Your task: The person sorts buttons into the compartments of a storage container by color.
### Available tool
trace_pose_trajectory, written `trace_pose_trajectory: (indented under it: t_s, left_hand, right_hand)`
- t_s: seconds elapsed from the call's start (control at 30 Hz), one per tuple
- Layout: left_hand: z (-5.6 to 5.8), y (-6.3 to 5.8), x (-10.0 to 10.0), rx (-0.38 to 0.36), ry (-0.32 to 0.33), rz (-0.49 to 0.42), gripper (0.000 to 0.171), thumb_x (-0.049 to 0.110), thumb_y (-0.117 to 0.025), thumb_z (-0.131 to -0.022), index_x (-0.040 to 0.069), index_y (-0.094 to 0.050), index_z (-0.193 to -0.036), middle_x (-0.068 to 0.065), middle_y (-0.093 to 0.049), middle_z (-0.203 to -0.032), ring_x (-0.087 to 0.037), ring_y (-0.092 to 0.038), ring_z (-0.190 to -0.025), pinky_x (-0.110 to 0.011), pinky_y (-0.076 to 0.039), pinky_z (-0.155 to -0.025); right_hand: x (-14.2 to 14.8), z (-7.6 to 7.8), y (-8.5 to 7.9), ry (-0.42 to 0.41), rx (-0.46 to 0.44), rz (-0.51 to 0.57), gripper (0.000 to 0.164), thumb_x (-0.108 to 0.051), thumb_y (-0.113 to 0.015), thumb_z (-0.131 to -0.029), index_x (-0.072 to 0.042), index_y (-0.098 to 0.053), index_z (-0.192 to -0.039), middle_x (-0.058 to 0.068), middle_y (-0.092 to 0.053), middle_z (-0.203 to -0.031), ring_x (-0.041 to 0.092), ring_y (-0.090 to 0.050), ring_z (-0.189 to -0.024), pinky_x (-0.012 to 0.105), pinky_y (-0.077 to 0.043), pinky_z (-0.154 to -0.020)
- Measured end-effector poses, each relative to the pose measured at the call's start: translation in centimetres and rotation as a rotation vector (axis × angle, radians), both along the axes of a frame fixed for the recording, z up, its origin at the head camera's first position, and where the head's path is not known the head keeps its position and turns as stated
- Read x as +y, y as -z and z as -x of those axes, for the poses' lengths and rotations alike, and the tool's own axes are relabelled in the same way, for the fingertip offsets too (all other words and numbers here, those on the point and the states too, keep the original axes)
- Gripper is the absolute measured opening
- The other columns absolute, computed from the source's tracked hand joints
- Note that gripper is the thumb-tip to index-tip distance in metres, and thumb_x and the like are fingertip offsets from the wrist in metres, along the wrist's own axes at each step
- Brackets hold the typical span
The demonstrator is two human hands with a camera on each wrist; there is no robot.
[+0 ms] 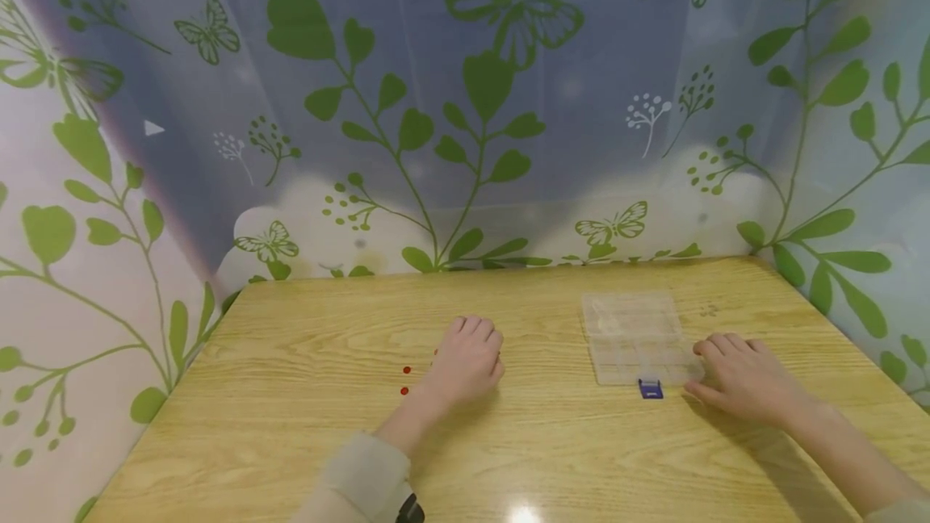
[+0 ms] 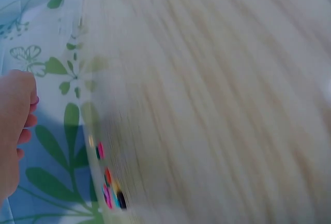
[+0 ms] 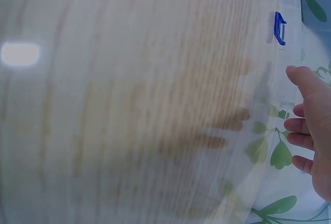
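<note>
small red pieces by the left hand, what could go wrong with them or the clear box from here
Two small red pieces lie loose beside the left hand and wrist, so a sideways sweep might scatter them. The right hand is at the side of the clear box, so a bump could perhaps shift it.

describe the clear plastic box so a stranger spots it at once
On the wooden table, look beside the person's right hand. The clear plastic box lies there; its blue latch on the near edge sets it apart from the tiny red pieces farther left.
</note>
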State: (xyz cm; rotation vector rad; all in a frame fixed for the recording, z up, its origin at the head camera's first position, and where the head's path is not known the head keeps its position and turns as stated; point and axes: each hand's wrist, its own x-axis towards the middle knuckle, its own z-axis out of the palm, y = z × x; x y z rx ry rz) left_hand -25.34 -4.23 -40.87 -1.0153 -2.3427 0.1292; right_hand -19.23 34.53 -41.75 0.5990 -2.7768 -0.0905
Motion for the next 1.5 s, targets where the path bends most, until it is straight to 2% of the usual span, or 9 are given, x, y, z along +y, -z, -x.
trace_pose_trajectory:
  t_s: [0.13, 0.27, 0.4, 0.63, 0.93, 1.23, 1.5]
  left_hand:
    - [-0.1, 0.0, 1.2, -0.028, -0.002, 0.015, 0.005, 0.017, -0.055, -0.078, 0.014, -0.053, -0.074, 0.001, -0.053, -0.08, -0.017, -0.048, -0.08, -0.029, -0.037, -0.077]
    - [-0.3, 0.2, 2.0, -0.057, -0.006, 0.052, 0.005, 0.018, -0.054, -0.081, 0.015, -0.054, -0.077, 0.003, -0.053, -0.083, -0.015, -0.045, -0.081, -0.028, -0.036, -0.076]
    - [-0.4, 0.5, 2.5, -0.058, -0.002, 0.068, 0.006, 0.018, -0.053, -0.082, 0.015, -0.054, -0.078, 0.003, -0.052, -0.084, -0.015, -0.044, -0.081, -0.027, -0.035, -0.075]
    - [-0.4, 0.7, 2.9, -0.019, 0.017, 0.048, 0.009, 0.017, -0.054, -0.081, 0.016, -0.051, -0.073, 0.004, -0.048, -0.078, -0.014, -0.041, -0.076, -0.026, -0.035, -0.073]
    - [-0.1, 0.5, 4.5, -0.053, 0.018, 0.04, 0.008, 0.018, -0.055, -0.082, 0.016, -0.052, -0.075, 0.004, -0.052, -0.081, -0.014, -0.045, -0.08, -0.027, -0.036, -0.078]
    - [-0.2, -0.2, 6.4, -0.055, -0.001, 0.065, 0.007, 0.02, -0.053, -0.086, 0.016, -0.057, -0.083, 0.004, -0.055, -0.086, -0.013, -0.048, -0.085, -0.029, -0.037, -0.083]
    - [-0.2, -0.3, 7.7, -0.109, -0.032, 0.068, 0.011, 0.023, -0.055, -0.088, 0.016, -0.06, -0.094, 0.004, -0.054, -0.089, -0.013, -0.048, -0.088, -0.028, -0.037, -0.084]
  right_hand:
    - [0.0, -0.1, 0.1, 0.002, -0.013, 0.022, 0.044, -0.038, -0.071, -0.078, -0.002, -0.059, -0.101, 0.01, -0.057, -0.094, 0.034, -0.055, -0.092, 0.052, -0.042, -0.073]
    - [0.0, -0.2, 0.2, 0.015, -0.031, 0.046, 0.036, -0.033, -0.065, -0.085, -0.002, -0.058, -0.102, 0.011, -0.057, -0.096, 0.035, -0.054, -0.094, 0.053, -0.041, -0.075]
    - [0.0, -0.2, 0.3, 0.022, -0.037, 0.045, 0.028, -0.027, -0.06, -0.089, -0.002, -0.057, -0.102, 0.013, -0.057, -0.098, 0.036, -0.054, -0.096, 0.053, -0.04, -0.076]
    - [-0.1, -0.1, 0.4, 0.018, -0.01, 0.041, 0.027, -0.026, -0.061, -0.088, -0.002, -0.057, -0.1, 0.012, -0.056, -0.095, 0.035, -0.055, -0.092, 0.051, -0.042, -0.073]
    - [-0.2, -0.1, 0.2, 0.019, 0.003, 0.05, 0.028, -0.026, -0.062, -0.087, -0.002, -0.056, -0.1, 0.013, -0.056, -0.096, 0.036, -0.054, -0.093, 0.052, -0.041, -0.074]
    - [-0.2, -0.1, 0.0, 0.009, 0.009, 0.049, 0.027, -0.026, -0.062, -0.088, -0.003, -0.056, -0.099, 0.01, -0.056, -0.093, 0.034, -0.055, -0.09, 0.05, -0.042, -0.071]
    - [-0.1, 0.1, 0.0, 0.007, 0.001, 0.041, 0.027, -0.026, -0.063, -0.087, -0.003, -0.056, -0.099, 0.009, -0.055, -0.091, 0.033, -0.055, -0.089, 0.049, -0.043, -0.069]
